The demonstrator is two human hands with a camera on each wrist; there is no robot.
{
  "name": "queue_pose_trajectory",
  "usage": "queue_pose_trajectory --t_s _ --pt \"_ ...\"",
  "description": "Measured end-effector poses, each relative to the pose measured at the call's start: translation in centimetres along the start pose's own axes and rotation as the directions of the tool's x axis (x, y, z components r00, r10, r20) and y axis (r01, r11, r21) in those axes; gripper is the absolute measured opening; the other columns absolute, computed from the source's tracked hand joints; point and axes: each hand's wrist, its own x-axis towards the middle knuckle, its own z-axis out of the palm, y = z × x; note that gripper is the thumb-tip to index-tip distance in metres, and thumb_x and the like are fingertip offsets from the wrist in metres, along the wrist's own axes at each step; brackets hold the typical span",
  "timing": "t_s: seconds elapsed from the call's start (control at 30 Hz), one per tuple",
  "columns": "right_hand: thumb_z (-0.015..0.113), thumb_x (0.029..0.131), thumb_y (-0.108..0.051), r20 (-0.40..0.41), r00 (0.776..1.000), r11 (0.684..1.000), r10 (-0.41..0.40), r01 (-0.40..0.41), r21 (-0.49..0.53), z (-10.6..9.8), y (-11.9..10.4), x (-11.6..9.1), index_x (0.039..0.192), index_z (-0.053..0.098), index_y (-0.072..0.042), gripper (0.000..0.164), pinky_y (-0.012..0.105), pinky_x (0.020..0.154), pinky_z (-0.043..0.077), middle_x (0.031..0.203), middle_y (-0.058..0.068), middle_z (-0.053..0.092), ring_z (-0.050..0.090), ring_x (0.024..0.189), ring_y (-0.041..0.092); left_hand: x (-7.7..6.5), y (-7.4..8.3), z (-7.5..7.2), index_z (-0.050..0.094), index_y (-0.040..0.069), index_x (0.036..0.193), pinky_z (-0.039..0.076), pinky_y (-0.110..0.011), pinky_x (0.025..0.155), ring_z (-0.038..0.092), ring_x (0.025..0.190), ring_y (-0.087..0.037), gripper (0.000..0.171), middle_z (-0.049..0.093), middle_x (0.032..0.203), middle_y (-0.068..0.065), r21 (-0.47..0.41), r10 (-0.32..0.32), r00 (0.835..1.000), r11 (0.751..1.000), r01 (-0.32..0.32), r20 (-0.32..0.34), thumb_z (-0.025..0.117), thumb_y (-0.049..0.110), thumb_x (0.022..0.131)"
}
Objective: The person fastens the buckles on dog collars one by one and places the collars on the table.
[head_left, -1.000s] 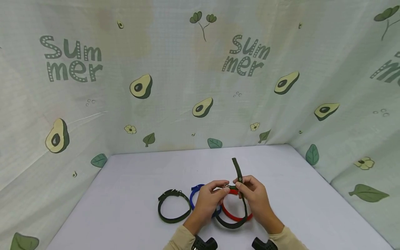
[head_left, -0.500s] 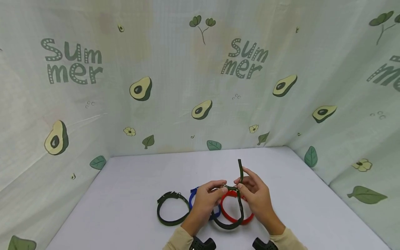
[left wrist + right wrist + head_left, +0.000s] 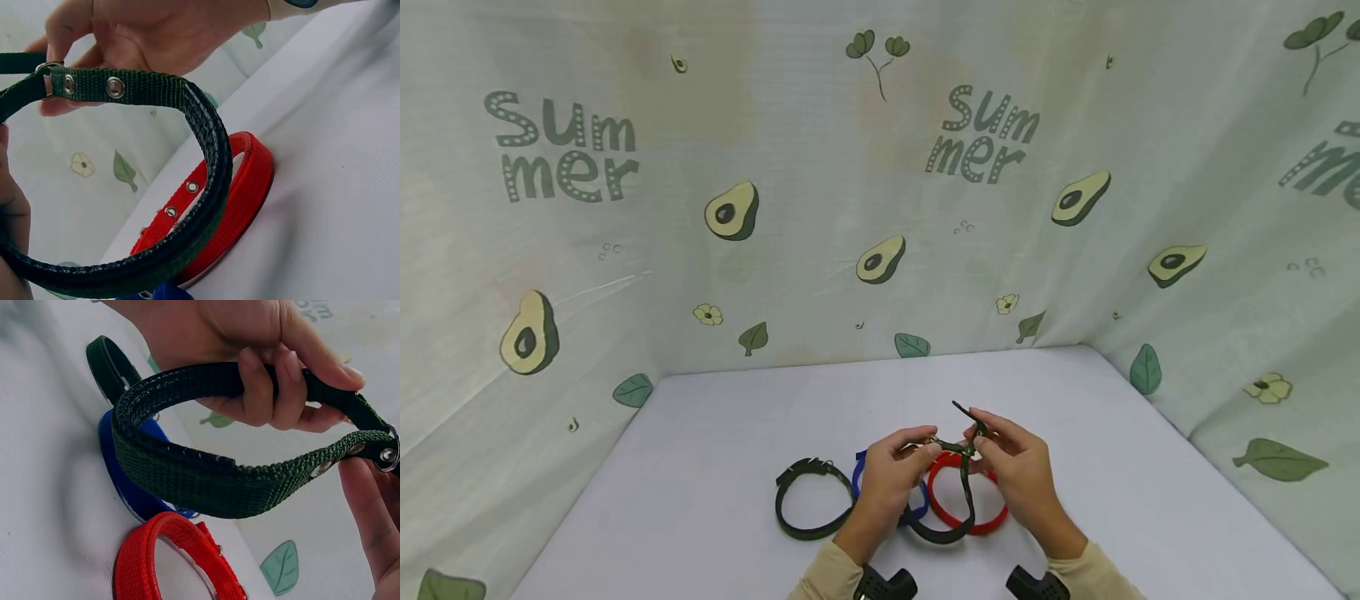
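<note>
Both hands hold a dark green webbing collar [image 3: 942, 535] above the table, its padded loop hanging down between them. My left hand [image 3: 889, 479] grips the band near one end; in the right wrist view, several of its fingers curl around the strap. My right hand [image 3: 1018, 475] pinches the other end, where the strap meets a metal buckle [image 3: 49, 70]. Metal eyelets [image 3: 115, 87] show on the strap beside the buckle. The strap's free tip [image 3: 964, 410] sticks up and left from the right hand's fingers. Fingers partly hide the buckle in the head view.
Behind the hands lie a red collar [image 3: 992, 525] and a blue collar [image 3: 858, 471], partly covered by the left hand. Another dark green collar [image 3: 805, 533], buckled into a ring, lies at left. A white table [image 3: 715, 433] meets a printed cloth backdrop [image 3: 820, 125].
The strap's free tip, upright before, has bent down and tilted left in the right hand's fingers. The hanging loop has shifted slightly left. Both hands keep their hold.
</note>
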Motion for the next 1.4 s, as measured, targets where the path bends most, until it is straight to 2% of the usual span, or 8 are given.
queue_pose_trajectory --t_s 0.2,0.33,0.43,0.57,0.77,0.93,1.17,1.4 --pt "0.061 0.095 0.006 0.047 0.999 0.999 0.012 -0.013 0.04 0.0 -0.4 0.2 0.131 0.061 0.007 0.036 0.045 0.063 0.059 0.1 0.029 0.063 0.071 0.084 0.022 0.0 0.0 -0.2 0.072 0.012 0.119 0.046 -0.019 0.06 0.055 0.073 -0.013 0.029 0.067 0.109 -0.011 -0.012 -0.037 0.999 0.999 0.038 0.03 0.075 0.024 0.092" --pt "0.063 0.096 0.002 0.106 0.994 0.998 0.028 -0.034 0.059 -0.2 -0.4 0.2 0.134 0.057 0.009 0.039 0.046 0.067 0.059 0.103 0.027 0.065 0.072 0.088 0.022 0.0 0.0 -0.5 0.071 0.01 0.119 0.047 -0.019 0.06 0.057 0.073 -0.014 0.03 0.069 0.107 -0.015 -0.029 -0.056 0.998 0.998 0.057 0.036 0.074 0.025 0.093" --pt "0.065 0.095 0.0 0.137 0.989 0.996 0.055 -0.064 0.057 -0.3 -0.5 0.3 0.134 0.058 0.008 0.04 0.049 0.071 0.057 0.106 0.022 0.068 0.072 0.092 0.024 0.0 0.2 -0.8 0.071 0.009 0.118 0.049 -0.022 0.063 0.056 0.073 -0.013 0.031 0.07 0.104 -0.012 -0.024 -0.038 0.999 0.999 0.039 0.025 0.075 0.024 0.092" --pt "0.067 0.095 -0.002 0.18 0.981 0.998 0.067 -0.066 -0.007 -0.4 -0.7 0.3 0.13 0.063 0.005 0.036 0.047 0.073 0.058 0.111 0.021 0.067 0.072 0.092 0.026 0.3 0.3 -1.2 0.072 0.009 0.116 0.049 -0.022 0.067 0.054 0.074 -0.012 0.031 0.073 0.106 -0.007 0.005 0.0 1.0 1.0 0.0 0.019 0.077 0.025 0.09" --pt "0.069 0.095 -0.008 0.199 0.975 0.993 0.098 -0.083 -0.086 -0.4 -1.1 0.4 0.119 0.069 0.001 0.026 0.042 0.066 0.06 0.103 0.019 0.07 0.074 0.079 0.03 0.6 0.3 -1.6 0.073 0.007 0.115 0.046 -0.02 0.064 0.054 0.073 -0.011 0.031 0.074 0.106 -0.008 -0.009 0.024 0.999 1.0 -0.024 0.023 0.078 0.022 0.089" --pt "0.067 0.095 -0.002 0.228 0.972 0.996 0.047 -0.027 -0.089 -0.6 -1.1 0.4 0.114 0.069 0.004 0.02 0.042 0.062 0.059 0.096 0.018 0.068 0.073 0.071 0.029 0.4 0.3 -1.5 0.074 0.009 0.115 0.051 -0.023 0.069 0.058 0.079 -0.015 0.03 0.074 0.105 -0.007 0.006 0.021 0.999 1.0 -0.021 0.032 0.078 0.024 0.089" --pt "0.06 0.091 0.013 0.253 0.967 0.988 -0.025 0.062 -0.138 -0.6 -1.0 0.5 0.106 0.072 0.001 0.022 0.039 0.058 0.059 0.091 0.019 0.066 0.07 0.062 0.025 0.2 0.5 -1.3 0.075 0.011 0.113 0.056 -0.046 0.085 0.067 0.092 -0.019 0.03 0.072 0.103 -0.006 0.037 0.004 0.999 0.999 -0.006 0.047 0.079 0.027 0.088" --pt "0.057 0.09 0.014 0.254 0.966 0.98 -0.037 0.084 -0.178 -0.6 -0.9 0.5 0.104 0.074 -0.002 0.028 0.036 0.056 0.059 0.085 0.019 0.063 0.069 0.061 0.022 0.2 0.7 -1.2 0.074 0.009 0.113 0.058 -0.033 0.08 0.068 0.093 -0.019 0.031 0.073 0.103 -0.005 0.049 0.009 0.998 0.999 -0.012 0.062 0.079 0.028 0.088"
